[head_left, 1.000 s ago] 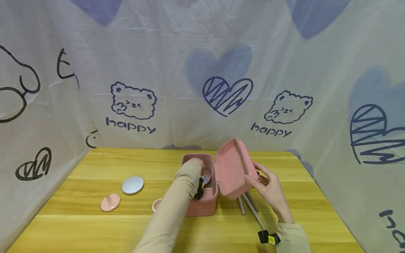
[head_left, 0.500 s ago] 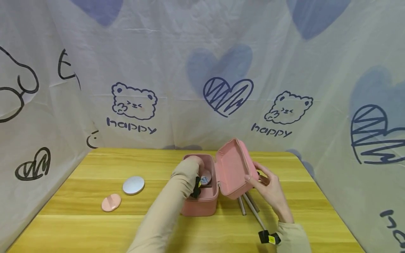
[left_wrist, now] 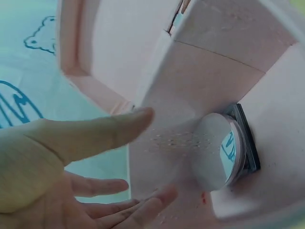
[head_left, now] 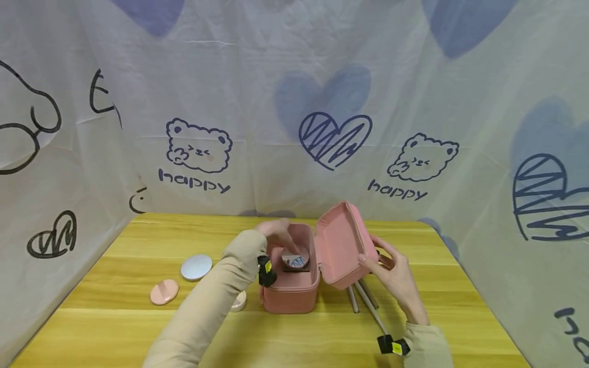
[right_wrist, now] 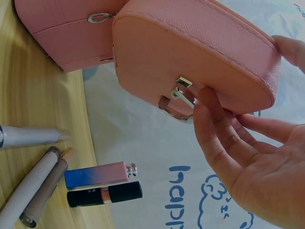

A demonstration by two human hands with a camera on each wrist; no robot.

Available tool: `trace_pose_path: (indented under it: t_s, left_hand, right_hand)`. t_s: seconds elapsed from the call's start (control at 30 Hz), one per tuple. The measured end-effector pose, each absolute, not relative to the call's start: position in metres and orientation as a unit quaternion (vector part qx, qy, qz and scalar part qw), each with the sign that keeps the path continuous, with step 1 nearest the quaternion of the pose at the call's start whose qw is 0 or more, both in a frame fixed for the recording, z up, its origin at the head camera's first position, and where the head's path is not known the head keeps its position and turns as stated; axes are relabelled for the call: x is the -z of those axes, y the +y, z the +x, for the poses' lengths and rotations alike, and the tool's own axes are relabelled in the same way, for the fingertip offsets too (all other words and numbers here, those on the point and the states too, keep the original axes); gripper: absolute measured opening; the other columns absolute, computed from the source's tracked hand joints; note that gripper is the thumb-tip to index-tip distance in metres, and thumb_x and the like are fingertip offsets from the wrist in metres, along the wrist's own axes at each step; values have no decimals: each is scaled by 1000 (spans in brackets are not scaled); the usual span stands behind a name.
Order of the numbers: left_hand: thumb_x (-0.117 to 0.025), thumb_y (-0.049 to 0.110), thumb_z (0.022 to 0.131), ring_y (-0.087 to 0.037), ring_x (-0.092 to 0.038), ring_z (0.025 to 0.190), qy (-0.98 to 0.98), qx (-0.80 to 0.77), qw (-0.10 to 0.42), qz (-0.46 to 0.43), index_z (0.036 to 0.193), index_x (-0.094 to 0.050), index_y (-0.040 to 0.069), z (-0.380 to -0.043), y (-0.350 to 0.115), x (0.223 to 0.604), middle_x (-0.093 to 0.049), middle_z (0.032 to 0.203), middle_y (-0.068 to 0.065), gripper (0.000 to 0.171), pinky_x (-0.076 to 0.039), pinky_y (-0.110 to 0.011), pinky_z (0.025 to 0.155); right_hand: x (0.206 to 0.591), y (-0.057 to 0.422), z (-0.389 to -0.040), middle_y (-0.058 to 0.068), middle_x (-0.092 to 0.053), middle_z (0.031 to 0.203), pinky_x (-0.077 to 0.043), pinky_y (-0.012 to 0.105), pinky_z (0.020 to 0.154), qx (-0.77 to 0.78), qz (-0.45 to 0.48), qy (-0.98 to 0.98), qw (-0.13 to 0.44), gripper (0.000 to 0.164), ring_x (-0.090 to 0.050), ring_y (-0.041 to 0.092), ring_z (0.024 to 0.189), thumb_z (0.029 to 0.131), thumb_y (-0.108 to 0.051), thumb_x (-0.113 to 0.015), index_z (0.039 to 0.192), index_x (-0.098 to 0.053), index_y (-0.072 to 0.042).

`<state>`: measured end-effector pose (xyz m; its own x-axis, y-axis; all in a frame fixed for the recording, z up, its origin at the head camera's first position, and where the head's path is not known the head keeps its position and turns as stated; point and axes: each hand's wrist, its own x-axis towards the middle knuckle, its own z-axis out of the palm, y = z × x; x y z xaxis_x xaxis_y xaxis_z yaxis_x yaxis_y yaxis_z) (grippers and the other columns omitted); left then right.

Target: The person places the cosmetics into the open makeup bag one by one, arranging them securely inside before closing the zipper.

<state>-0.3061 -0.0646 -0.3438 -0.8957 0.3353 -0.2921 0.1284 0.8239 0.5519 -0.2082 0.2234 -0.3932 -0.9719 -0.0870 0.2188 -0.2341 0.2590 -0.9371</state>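
A pink zippered cosmetic case (head_left: pixel 291 301) stands on the table with its lid (head_left: pixel 342 245) swung out to the right. Inside lies a round, shiny, mirror-topped compact (left_wrist: pixel 214 152), leaning on a dark square case (left_wrist: pixel 250 138). My left hand (head_left: pixel 277 232) hangs over the case's left rim, and in the left wrist view its thumb and fingers are spread apart with nothing between them. My right hand (head_left: pixel 395 278) holds the lid by its outer end, thumb on the edge; in the right wrist view its fingers curl near the metal clasp (right_wrist: pixel 186 93).
Left of the case lie a silver round disc (head_left: pixel 196 267), a pink powder puff (head_left: pixel 164 292) and a small round white container (head_left: pixel 239 301). Several slim tubes (head_left: pixel 363 296) lie below the lid, with a pink-and-blue lipstick (right_wrist: pixel 97 174) and a black one (right_wrist: pixel 105 194) beyond them.
My left hand has risen out of the case and moved left, uncovering the round compact inside. The small white container shows again beside the forearm. The right hand keeps its hold on the lid.
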Motion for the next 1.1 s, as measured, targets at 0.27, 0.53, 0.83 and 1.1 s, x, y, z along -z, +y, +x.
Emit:
trace_pose_path:
  t_s: [0.27, 0.53, 0.83, 1.1]
  left_hand:
    - [-77, 26, 88, -40, -45, 141, 923, -324, 163, 131, 151, -34, -4, -292, -90, 341, -42, 155, -26, 82, -42, -50, 114]
    - [-76, 27, 88, -38, -60, 121, 914, -357, 137, 137, 151, -33, -5, -281, -130, 344, -58, 133, -30, 83, -52, -48, 100]
    - [-73, 23, 90, -48, -53, 125, 927, -344, 107, 104, 148, -34, -11, -275, -194, 361, -52, 134, -37, 78, -49, -55, 103]
    - [-77, 24, 86, -54, -50, 124, 942, -314, 99, 65, 145, -34, -16, -269, -249, 385, -47, 136, -42, 83, -49, -58, 100]
  right_hand:
    - [392, 223, -206, 11, -50, 136, -58, 20, 84, -625, 97, -773, 51, 60, -67, -1, 103, 94, -12, -69, 149, -46, -7]
    - [390, 224, -206, 5, -51, 130, -57, 19, 85, -632, 86, -769, 41, 60, -68, 0, 102, 94, -12, -71, 149, -47, -5]
    - [390, 223, -207, 7, -52, 131, -56, 19, 84, -629, 82, -772, 41, 60, -68, 0, 102, 94, -14, -71, 149, -47, -7]
    - [391, 224, -209, 1, -53, 128, -57, 20, 85, -628, 84, -773, 43, 61, -68, 1, 102, 94, -15, -71, 149, -47, -7]
